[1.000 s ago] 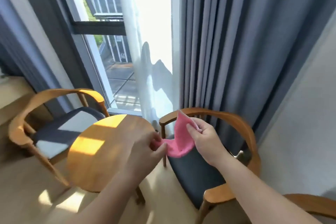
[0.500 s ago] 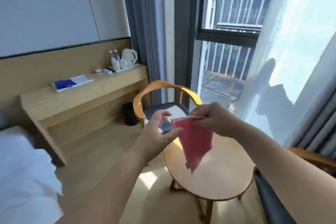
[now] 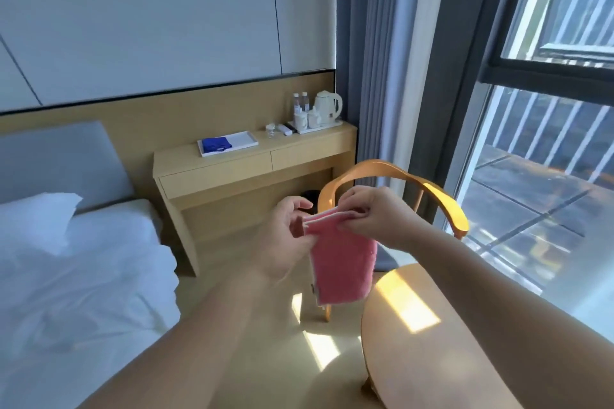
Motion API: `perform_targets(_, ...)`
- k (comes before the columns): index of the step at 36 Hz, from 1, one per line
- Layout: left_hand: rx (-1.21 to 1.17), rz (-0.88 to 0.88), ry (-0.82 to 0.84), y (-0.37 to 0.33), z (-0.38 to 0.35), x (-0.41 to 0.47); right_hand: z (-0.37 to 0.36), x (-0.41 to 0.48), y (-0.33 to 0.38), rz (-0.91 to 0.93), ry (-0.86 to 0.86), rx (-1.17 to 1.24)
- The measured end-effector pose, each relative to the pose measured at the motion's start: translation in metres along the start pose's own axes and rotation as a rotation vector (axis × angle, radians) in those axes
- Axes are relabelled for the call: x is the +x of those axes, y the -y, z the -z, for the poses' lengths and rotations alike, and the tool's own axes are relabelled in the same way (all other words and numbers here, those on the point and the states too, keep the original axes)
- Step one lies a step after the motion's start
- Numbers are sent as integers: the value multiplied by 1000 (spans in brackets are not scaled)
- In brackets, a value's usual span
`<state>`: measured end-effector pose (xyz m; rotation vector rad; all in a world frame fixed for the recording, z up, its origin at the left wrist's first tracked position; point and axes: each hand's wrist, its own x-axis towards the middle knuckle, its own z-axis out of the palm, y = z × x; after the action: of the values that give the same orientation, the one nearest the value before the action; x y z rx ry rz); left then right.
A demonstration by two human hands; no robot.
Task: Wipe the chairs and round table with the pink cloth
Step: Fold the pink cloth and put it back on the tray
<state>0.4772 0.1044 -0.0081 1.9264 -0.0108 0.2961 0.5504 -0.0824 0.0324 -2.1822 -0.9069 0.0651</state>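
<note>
The right hand (image 3: 373,214) pinches one end of the pink cloth's (image 3: 342,262) top edge, fingers curled tight over it. The left hand (image 3: 285,239) holds the other end, its thumb pressed on the corner. The cloth looks folded over. It hangs down flat between the two hands, up in the air and touching no furniture.

Right behind the cloth stands a chair (image 3: 398,178) with a curved wooden backrest. Part of its rail is lit by the sun. Below and to the right of the cloth is the round table (image 3: 415,352), with a bright patch of sunlight across its pale wooden top. The cloth's lower corner hangs close to the table's near edge, apart from it.

Further back, a wooden desk (image 3: 252,161) stands against the wall. It carries a white kettle (image 3: 327,106), two small bottles (image 3: 300,102) and a white tray (image 3: 244,139) with something blue on it. A bed (image 3: 66,292) with white sheets and a pillow (image 3: 33,219) fills the left side. Grey curtains (image 3: 375,43) hang beside the tall window (image 3: 548,159) on the right.
</note>
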Motion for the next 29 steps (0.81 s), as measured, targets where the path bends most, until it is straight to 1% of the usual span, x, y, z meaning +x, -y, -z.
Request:
perform_targets(2, 56, 17, -63, 0, 2, 16, 7, 23, -11, -4, 88, -24)
perform_targets(7, 231, 38, -114, 2, 16, 48, 12, 73, -31, 10, 241, -160)
perform_targets(10, 294, 75, -138, 12, 27, 67, 7, 101, -39, 30, 256, -179)
perform_targets(13, 341, 127, -176, 24, 39, 87, -2, 130, -47, 13, 184, -95)
perform_targets(15, 374, 138, -199, 33, 49, 101, -11, 150, -51, -5, 170, -33)
perform_targets(19, 395, 172, -149, 54, 69, 136, -39, 194, -61, -65, 165, 39)
perform_targets(22, 372, 179, -149, 75, 91, 164, -62, 231, -66, -126, 138, 109)
perform_targets(24, 353, 173, -162, 92, 110, 185, -77, 258, -68, -168, 164, 185)
perform_targets(27, 316, 153, -187, 117, 141, 218, -99, 298, -69, -228, 259, 355)
perform_targets(29, 295, 141, -203, 130, 163, 239, -115, 324, -67, -261, 280, 339)
